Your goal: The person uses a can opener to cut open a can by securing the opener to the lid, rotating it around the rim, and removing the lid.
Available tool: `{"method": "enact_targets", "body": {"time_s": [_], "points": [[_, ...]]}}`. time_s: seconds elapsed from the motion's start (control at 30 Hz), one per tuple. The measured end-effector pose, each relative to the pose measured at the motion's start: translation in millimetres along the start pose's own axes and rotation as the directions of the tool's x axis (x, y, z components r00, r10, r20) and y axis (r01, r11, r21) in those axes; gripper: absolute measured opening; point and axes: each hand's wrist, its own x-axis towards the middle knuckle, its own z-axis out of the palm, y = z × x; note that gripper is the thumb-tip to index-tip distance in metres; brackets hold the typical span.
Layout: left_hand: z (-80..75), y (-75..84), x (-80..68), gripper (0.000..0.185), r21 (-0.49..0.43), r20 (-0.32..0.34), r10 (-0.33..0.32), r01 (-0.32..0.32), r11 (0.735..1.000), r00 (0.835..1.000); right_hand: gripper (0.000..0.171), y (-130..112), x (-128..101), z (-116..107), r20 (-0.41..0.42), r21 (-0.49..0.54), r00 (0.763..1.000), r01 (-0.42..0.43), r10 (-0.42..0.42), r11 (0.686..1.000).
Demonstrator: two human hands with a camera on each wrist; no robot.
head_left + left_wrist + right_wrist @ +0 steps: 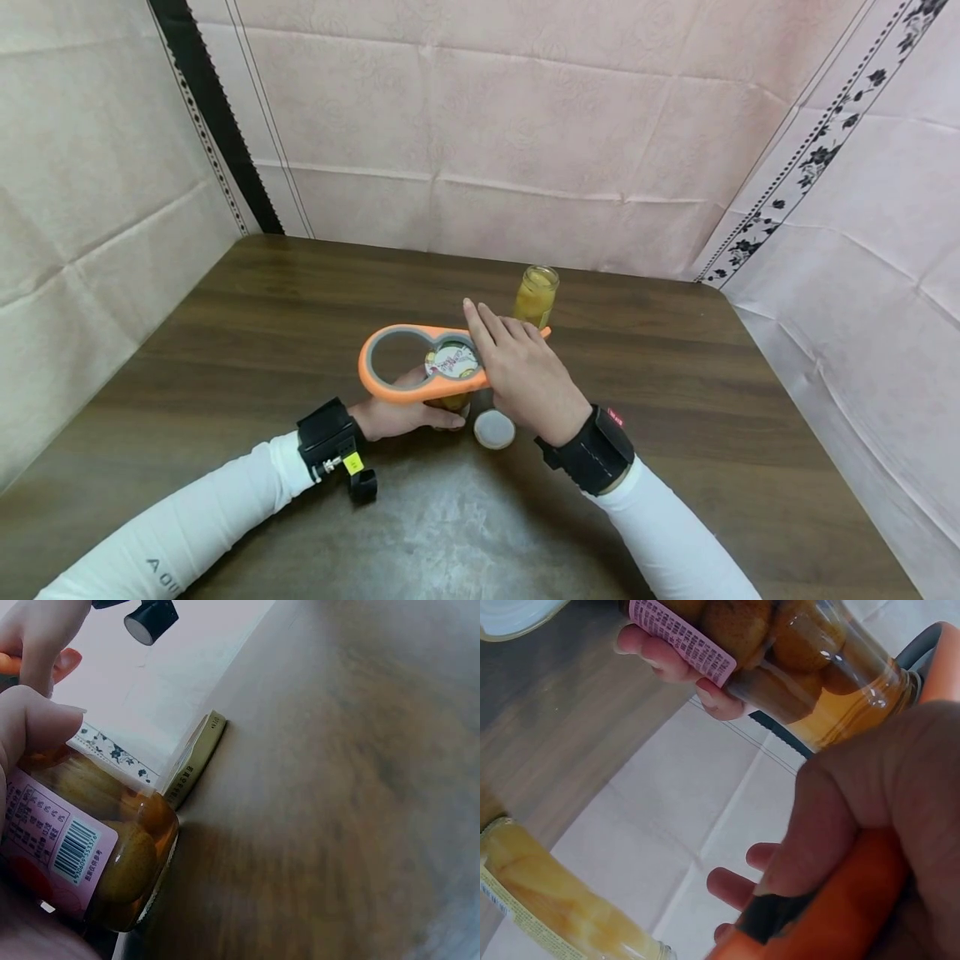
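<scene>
On the wooden table (pixel 262 333), the left hand (pixel 390 417) is gripping a labelled glass jar (pixel 90 855) of brownish fruit, its fingers curling round the glass below the orange jar opener (pixel 408 367). The opener is sitting over the jar's printed lid (pixel 452 361), its larger ring lying empty to the left. The right hand (pixel 521 375) is pressing down on the opener's handle, fingers stretching forward and thumb wrapping the orange grip. A loose white lid (pixel 494 429) is lying just beside that wrist, and a second jar (pixel 536 296) with yellow contents is standing behind the hands.
</scene>
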Motion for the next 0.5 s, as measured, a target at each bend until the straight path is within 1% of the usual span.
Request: {"method": "enact_targets", "body": {"time_s": [0.17, 0.3, 0.4, 0.5], "points": [[-0.4, 0.6, 0.0, 0.077, -0.009, -0.009, -0.019, 0.019, 1.000, 1.000, 0.091, 0.2, 1.8, -1.9, 0.046, 0.015, 0.999, 0.006, -0.006, 1.000], [-0.6, 0.8, -0.3, 0.076, 0.008, -0.021, -0.024, 0.025, 1.000, 0.999, 0.091, -0.8, 2.9, -4.2, 0.076, 0.040, 0.997, -0.008, 0.005, 0.999], [-0.4, 0.6, -0.4, 0.075, 0.022, -0.018, -0.025, 0.026, 0.999, 1.000, 0.090, -1.7, 3.3, -5.8, 0.096, 0.045, 0.995, -0.018, 0.013, 0.999], [-0.3, 0.0, -0.5, 0.074, 0.028, -0.008, -0.025, 0.026, 0.999, 1.000, 0.090, -1.9, 3.3, -7.3, 0.107, 0.029, 0.994, -0.009, 0.006, 1.000]]}}
